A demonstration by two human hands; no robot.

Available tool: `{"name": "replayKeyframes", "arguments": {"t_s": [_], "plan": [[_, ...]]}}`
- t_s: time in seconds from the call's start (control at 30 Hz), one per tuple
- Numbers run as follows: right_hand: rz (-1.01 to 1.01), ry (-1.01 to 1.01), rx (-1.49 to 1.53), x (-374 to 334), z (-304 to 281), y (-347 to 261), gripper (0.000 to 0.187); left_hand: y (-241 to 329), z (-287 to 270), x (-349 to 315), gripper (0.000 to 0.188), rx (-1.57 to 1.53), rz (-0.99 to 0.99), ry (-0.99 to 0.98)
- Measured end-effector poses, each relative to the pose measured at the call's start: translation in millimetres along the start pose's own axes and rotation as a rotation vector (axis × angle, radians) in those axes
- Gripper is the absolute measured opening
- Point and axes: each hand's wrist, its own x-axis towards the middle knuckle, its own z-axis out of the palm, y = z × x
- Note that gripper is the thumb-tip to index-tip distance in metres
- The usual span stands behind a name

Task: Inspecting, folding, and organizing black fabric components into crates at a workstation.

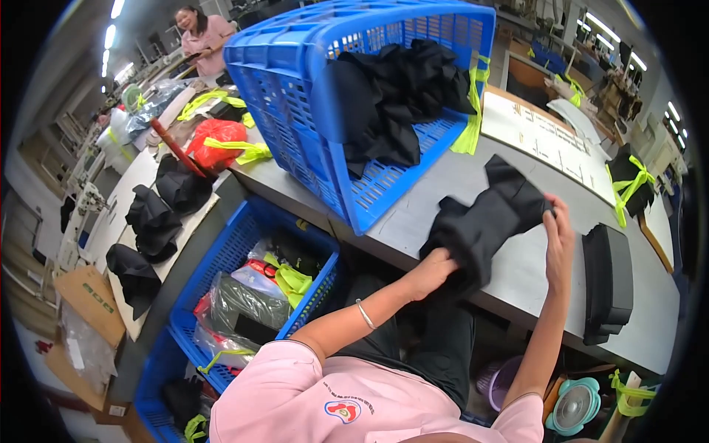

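A crumpled black fabric piece [484,218] is stretched between my two hands above the grey table [399,251]. My left hand [432,273], with a bangle on its wrist, is closed on the lower left end; its fingertips are partly covered by the cloth. At the upper right end, my right hand [559,225] pinches the edge of the same piece. Beyond them a blue plastic crate [284,103] lies tipped on its side, its mouth facing me, with a heap of black fabric pieces [391,96] inside. To the right rests a neat stack of black pieces [607,284].
A lower blue crate [325,277] at my left holds bagged items and neon-yellow strips. Black pieces [155,221] lie on a board farther left, near a red plastic bag [216,144]. A white board [546,140] sits at the back right. Another person [203,37] stands far left.
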Motion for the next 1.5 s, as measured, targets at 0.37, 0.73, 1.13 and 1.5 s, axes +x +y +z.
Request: {"name": "replayKeyframes", "arguments": {"t_s": [0.37,0.73,1.13,1.5], "plan": [[0.359,0.403,0.282,-102.5,33.1,45.9,0.025,0.7,14.5,-12.3,0.027,0.424,0.192,0.524],[0.512,0.228,0.583,-79.6,74.3,39.8,0.033,10.0,-27.4,80.1,0.062,0.261,0.109,0.436],[0.687,0.04,0.751,-75.0,60.1,64.7,0.017,0.7,-29.1,81.7,0.049,-0.827,-0.286,-0.109],[0.725,-0.023,1.705,-72.8,52.6,98.1,0.031,4.8,-32.0,71.5,0.036,-0.396,-0.203,0.125]]}}
